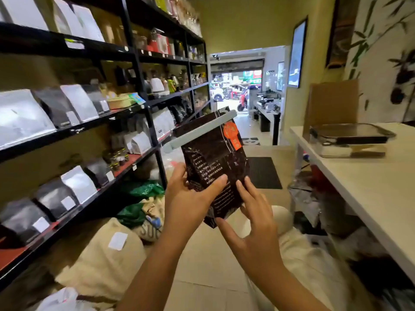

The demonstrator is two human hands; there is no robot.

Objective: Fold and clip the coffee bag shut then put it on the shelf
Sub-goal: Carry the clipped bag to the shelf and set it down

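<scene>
Holding a glossy dark-brown coffee bag [213, 162] up in mid-air beside the black metal shelf [143, 102], the left hand [190, 198] is wrapped around its lower left edge, thumb across the printed face. A long pale grey-green clip [199, 131] is clamped across the folded top, tilted. The right hand [256, 218] is spread open, fingertips brushing the bag's lower right side, well clear of the white tabletop [363, 182].

Standing packed with silver and black pouches [74, 104] along the front edges of the black metal shelving [143, 86] at left; lying heaped beneath, cream burlap sacks [101, 261]; staying open between shelving and white counter [359, 176], the tiled aisle [202, 277].
</scene>
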